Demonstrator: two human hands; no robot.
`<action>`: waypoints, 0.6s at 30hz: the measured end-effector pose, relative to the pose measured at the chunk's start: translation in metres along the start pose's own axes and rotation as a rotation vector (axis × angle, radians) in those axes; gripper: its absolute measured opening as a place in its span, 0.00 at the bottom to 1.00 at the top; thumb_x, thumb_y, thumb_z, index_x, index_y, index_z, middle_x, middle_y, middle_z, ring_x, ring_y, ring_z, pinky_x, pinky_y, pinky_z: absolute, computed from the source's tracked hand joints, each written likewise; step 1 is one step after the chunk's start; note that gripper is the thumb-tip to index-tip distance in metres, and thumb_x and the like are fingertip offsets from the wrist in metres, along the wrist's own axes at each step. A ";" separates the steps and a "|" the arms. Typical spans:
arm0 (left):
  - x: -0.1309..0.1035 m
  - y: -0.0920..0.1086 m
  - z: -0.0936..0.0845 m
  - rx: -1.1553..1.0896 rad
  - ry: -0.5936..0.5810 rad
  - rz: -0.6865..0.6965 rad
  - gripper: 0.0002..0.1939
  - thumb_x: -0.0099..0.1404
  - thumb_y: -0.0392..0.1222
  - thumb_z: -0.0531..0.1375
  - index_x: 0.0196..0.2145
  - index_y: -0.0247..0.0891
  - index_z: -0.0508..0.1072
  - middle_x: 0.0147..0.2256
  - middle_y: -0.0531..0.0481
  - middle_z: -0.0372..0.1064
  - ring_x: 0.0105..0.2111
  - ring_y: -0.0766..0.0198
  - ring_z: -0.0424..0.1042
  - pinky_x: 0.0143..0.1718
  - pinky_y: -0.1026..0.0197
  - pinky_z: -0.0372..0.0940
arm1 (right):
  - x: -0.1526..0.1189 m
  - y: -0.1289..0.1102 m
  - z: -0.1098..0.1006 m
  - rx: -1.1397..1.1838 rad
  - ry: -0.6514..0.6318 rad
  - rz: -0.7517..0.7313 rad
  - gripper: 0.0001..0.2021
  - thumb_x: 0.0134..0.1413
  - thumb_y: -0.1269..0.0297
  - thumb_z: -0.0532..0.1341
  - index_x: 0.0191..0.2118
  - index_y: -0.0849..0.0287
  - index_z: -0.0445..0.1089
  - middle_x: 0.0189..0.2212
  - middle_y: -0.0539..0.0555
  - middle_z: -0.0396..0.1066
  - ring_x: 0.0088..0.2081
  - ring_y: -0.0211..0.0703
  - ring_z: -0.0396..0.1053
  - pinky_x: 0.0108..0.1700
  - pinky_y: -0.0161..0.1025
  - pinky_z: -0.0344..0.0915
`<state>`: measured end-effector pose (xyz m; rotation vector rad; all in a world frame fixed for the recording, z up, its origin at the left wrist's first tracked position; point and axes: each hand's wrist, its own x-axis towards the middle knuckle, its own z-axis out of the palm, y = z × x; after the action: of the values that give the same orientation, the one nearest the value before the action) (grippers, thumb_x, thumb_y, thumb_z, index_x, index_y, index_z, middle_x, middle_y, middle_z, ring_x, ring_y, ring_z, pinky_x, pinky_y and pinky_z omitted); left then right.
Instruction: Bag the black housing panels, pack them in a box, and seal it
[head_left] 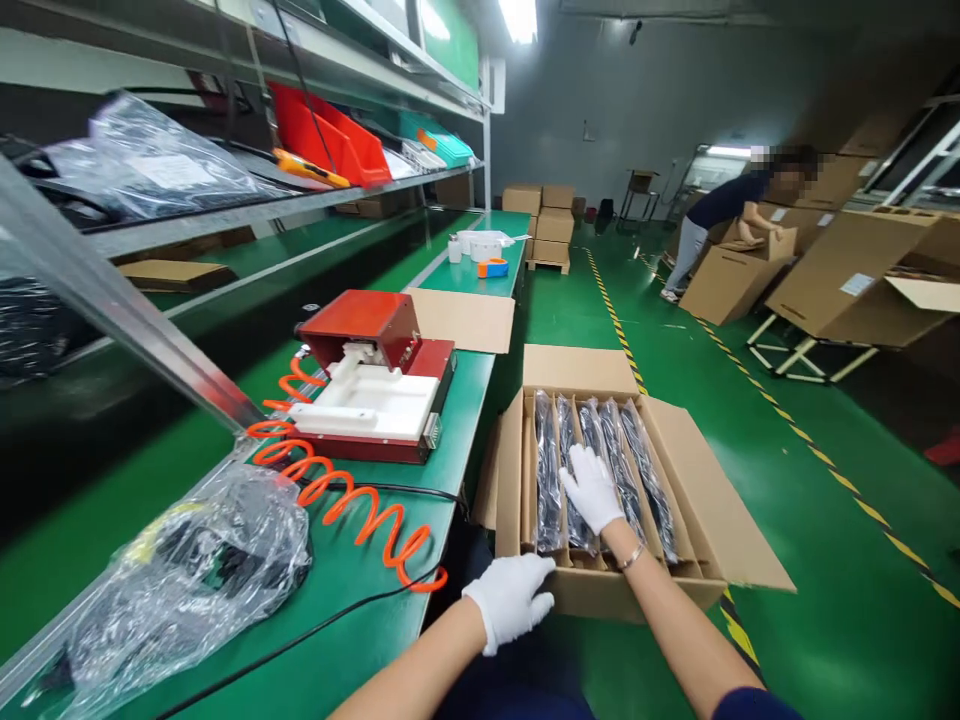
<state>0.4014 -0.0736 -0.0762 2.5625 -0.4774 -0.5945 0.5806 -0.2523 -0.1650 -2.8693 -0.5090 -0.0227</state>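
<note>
An open cardboard box stands beside the workbench with its flaps folded out. Inside, cardboard dividers separate several dark items in clear plastic bags, set on edge in a row. My right hand, in a white glove, rests over the bagged items near the middle of the row, fingers stretched out and slightly apart. At the box's near left corner is my left hand, also gloved; its fingers reach toward the rim and the thumb stands apart. I see nothing held in either hand.
On the green bench sit a red machine, a coiled orange air hose and a plastic-bagged item. A shelf with red bins hangs above. Another person bends over a carton at right.
</note>
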 end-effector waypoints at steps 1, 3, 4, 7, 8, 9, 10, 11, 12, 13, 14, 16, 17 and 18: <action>0.000 0.000 0.000 0.000 0.003 0.004 0.24 0.67 0.50 0.52 0.58 0.41 0.67 0.56 0.39 0.71 0.55 0.46 0.71 0.56 0.46 0.66 | -0.002 -0.007 0.004 -0.002 -0.017 -0.051 0.27 0.66 0.58 0.49 0.66 0.62 0.60 0.68 0.62 0.54 0.69 0.55 0.49 0.69 0.51 0.47; 0.000 0.001 -0.001 0.003 0.013 0.004 0.24 0.67 0.50 0.52 0.57 0.41 0.68 0.54 0.39 0.71 0.54 0.46 0.72 0.55 0.46 0.66 | -0.007 -0.020 0.010 -0.019 -0.050 -0.111 0.26 0.65 0.62 0.49 0.65 0.62 0.63 0.67 0.62 0.55 0.68 0.54 0.53 0.68 0.51 0.49; 0.000 0.001 -0.002 0.004 0.016 0.000 0.24 0.67 0.50 0.52 0.57 0.41 0.68 0.54 0.39 0.72 0.53 0.46 0.72 0.55 0.46 0.67 | -0.010 -0.025 0.012 -0.014 -0.042 -0.118 0.26 0.65 0.63 0.49 0.65 0.62 0.63 0.68 0.62 0.55 0.68 0.55 0.53 0.69 0.52 0.48; 0.000 0.002 -0.004 0.003 0.018 -0.012 0.23 0.66 0.50 0.52 0.56 0.41 0.69 0.52 0.39 0.73 0.51 0.46 0.74 0.52 0.47 0.68 | -0.019 -0.035 0.013 0.143 -0.007 -0.149 0.27 0.63 0.63 0.49 0.66 0.64 0.61 0.67 0.62 0.55 0.69 0.56 0.49 0.70 0.55 0.42; 0.001 0.002 -0.005 0.000 0.019 -0.015 0.23 0.66 0.50 0.53 0.55 0.41 0.69 0.51 0.39 0.73 0.50 0.46 0.75 0.52 0.46 0.69 | -0.021 -0.037 0.011 0.213 -0.016 -0.166 0.27 0.61 0.63 0.51 0.64 0.63 0.63 0.66 0.62 0.57 0.69 0.56 0.50 0.70 0.55 0.42; 0.001 0.003 -0.006 -0.005 0.022 -0.018 0.23 0.66 0.50 0.53 0.55 0.41 0.70 0.50 0.39 0.74 0.49 0.46 0.75 0.51 0.46 0.69 | -0.021 -0.040 0.008 0.274 -0.037 -0.182 0.26 0.59 0.63 0.53 0.62 0.62 0.66 0.64 0.62 0.61 0.68 0.57 0.53 0.70 0.55 0.44; 0.001 0.003 -0.006 -0.013 0.026 -0.020 0.22 0.66 0.50 0.53 0.54 0.41 0.70 0.50 0.39 0.74 0.49 0.46 0.75 0.51 0.46 0.69 | -0.017 -0.043 0.003 0.315 -0.064 -0.195 0.25 0.56 0.63 0.54 0.59 0.60 0.70 0.61 0.61 0.65 0.66 0.57 0.57 0.69 0.55 0.48; 0.001 0.003 -0.007 -0.022 0.030 -0.020 0.22 0.65 0.50 0.53 0.54 0.41 0.70 0.49 0.39 0.74 0.49 0.46 0.75 0.51 0.46 0.69 | -0.009 -0.046 -0.004 0.342 -0.079 -0.202 0.23 0.56 0.64 0.55 0.56 0.59 0.72 0.58 0.60 0.69 0.63 0.57 0.61 0.67 0.55 0.51; 0.001 0.003 -0.008 -0.031 0.030 -0.018 0.22 0.65 0.50 0.53 0.54 0.41 0.70 0.49 0.39 0.75 0.49 0.46 0.75 0.51 0.46 0.69 | 0.003 -0.049 -0.013 0.367 -0.078 -0.202 0.21 0.56 0.63 0.54 0.54 0.57 0.73 0.56 0.59 0.71 0.61 0.56 0.64 0.66 0.54 0.54; 0.001 0.003 -0.009 -0.037 0.028 -0.016 0.22 0.65 0.50 0.53 0.54 0.41 0.70 0.49 0.39 0.75 0.49 0.46 0.76 0.50 0.46 0.69 | 0.021 -0.053 -0.024 0.405 -0.068 -0.196 0.21 0.58 0.62 0.53 0.54 0.57 0.73 0.55 0.59 0.72 0.60 0.55 0.65 0.65 0.54 0.57; 0.001 0.004 -0.011 -0.039 0.024 -0.013 0.22 0.65 0.50 0.53 0.53 0.41 0.71 0.49 0.39 0.75 0.48 0.46 0.76 0.50 0.46 0.70 | 0.043 -0.057 -0.037 0.449 -0.049 -0.184 0.21 0.61 0.61 0.51 0.56 0.56 0.72 0.55 0.59 0.72 0.60 0.53 0.65 0.64 0.53 0.58; 0.001 0.004 -0.015 -0.031 0.014 -0.002 0.21 0.64 0.49 0.52 0.51 0.39 0.72 0.47 0.38 0.76 0.47 0.44 0.76 0.47 0.45 0.71 | 0.099 -0.067 -0.065 0.546 -0.009 -0.152 0.23 0.65 0.59 0.49 0.61 0.57 0.67 0.59 0.59 0.68 0.62 0.50 0.63 0.63 0.50 0.60; 0.002 0.003 -0.017 -0.023 0.010 0.008 0.21 0.64 0.49 0.52 0.50 0.38 0.72 0.46 0.37 0.76 0.46 0.43 0.77 0.46 0.45 0.71 | 0.129 -0.072 -0.078 0.593 -0.003 -0.140 0.23 0.66 0.59 0.50 0.61 0.57 0.66 0.58 0.58 0.68 0.61 0.49 0.64 0.62 0.49 0.62; 0.004 0.003 -0.019 -0.013 0.006 0.019 0.20 0.64 0.48 0.51 0.49 0.37 0.73 0.45 0.37 0.76 0.45 0.42 0.77 0.44 0.44 0.72 | 0.158 -0.078 -0.091 0.639 -0.006 -0.124 0.22 0.67 0.59 0.49 0.62 0.57 0.65 0.56 0.58 0.70 0.58 0.48 0.67 0.59 0.48 0.65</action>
<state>0.4133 -0.0711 -0.0601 2.5439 -0.4930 -0.5808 0.7048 -0.1483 -0.0511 -2.2138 -0.5707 0.1088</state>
